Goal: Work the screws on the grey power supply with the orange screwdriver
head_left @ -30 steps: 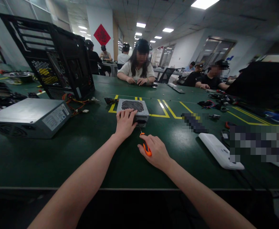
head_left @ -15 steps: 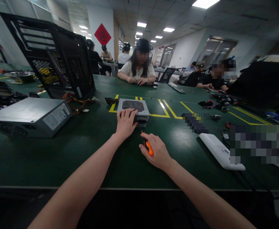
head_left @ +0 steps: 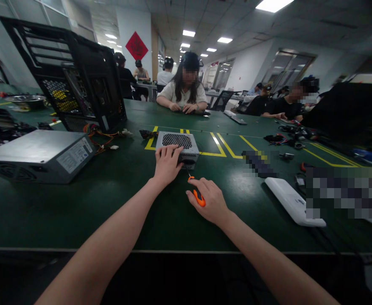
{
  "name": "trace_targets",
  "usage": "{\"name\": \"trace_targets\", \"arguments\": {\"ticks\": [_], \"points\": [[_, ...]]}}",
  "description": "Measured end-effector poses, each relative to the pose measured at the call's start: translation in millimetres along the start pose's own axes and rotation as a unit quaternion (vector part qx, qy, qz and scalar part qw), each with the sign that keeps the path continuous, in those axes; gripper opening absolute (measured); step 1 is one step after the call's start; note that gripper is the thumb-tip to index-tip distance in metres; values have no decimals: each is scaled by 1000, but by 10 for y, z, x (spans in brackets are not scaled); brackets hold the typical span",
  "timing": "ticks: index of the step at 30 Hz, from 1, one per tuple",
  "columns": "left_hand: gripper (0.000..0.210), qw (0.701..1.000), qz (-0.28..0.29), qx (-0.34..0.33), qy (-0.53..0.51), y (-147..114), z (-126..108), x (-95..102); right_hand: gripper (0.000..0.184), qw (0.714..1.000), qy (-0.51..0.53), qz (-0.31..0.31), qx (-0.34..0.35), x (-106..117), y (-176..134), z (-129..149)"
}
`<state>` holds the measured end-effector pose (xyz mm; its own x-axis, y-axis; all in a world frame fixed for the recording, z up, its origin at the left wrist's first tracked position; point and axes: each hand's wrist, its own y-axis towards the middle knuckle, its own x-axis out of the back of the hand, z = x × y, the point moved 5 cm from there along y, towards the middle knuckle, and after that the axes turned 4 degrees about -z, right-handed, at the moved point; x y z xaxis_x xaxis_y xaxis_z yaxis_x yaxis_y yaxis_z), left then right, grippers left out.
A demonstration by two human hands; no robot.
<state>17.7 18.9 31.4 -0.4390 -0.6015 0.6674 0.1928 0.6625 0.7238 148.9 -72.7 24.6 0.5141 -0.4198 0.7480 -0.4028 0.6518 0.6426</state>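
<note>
A small grey computer power supply point(head_left: 190, 146) with a honeycomb vent on top lies on the green table in front of me. My left hand point(head_left: 168, 163) grips its near left corner, fingers over the top and thumb towards the front face. In my right hand point(head_left: 208, 199) is a screwdriver point(head_left: 199, 198) with an orange and black handle. Its thin shaft points up and away to the lower edge of the power supply's front face; my left hand's shadow and the small size hide whether the tip sits in a screw.
A larger power supply point(head_left: 29, 148) lies at the left, before an upright black computer case point(head_left: 93, 84). Loose coloured cables point(head_left: 101, 146) trail beside it. At the right lies a white device point(head_left: 292, 201). Across the table sits a person point(head_left: 184, 91).
The screwdriver handle has turned slightly in my right hand, with its orange part showing differently. My left hand and the power supply have stayed in place.
</note>
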Motion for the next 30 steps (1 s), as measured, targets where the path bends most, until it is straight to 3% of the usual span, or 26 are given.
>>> {"name": "trace_targets", "arguments": {"ticks": [6,13,21,24,30], "points": [[50,1000,5,2,0,4,5,-9,11,999,-19,-19,25,0,2,27],[53,1000,1,5,-4,2,-11,-7,16,997,-39,7,59,0,-3,53],[51,1000,-1,10,4,7,-13,-13,23,1000,-3,-8,-4,23,47,25],[50,1000,-3,8,10,13,-19,-7,17,999,17,-20,-36,33,85,19],[47,1000,9,9,5,24,-17,-16,8,998,-53,30,7,18,246,186]]}}
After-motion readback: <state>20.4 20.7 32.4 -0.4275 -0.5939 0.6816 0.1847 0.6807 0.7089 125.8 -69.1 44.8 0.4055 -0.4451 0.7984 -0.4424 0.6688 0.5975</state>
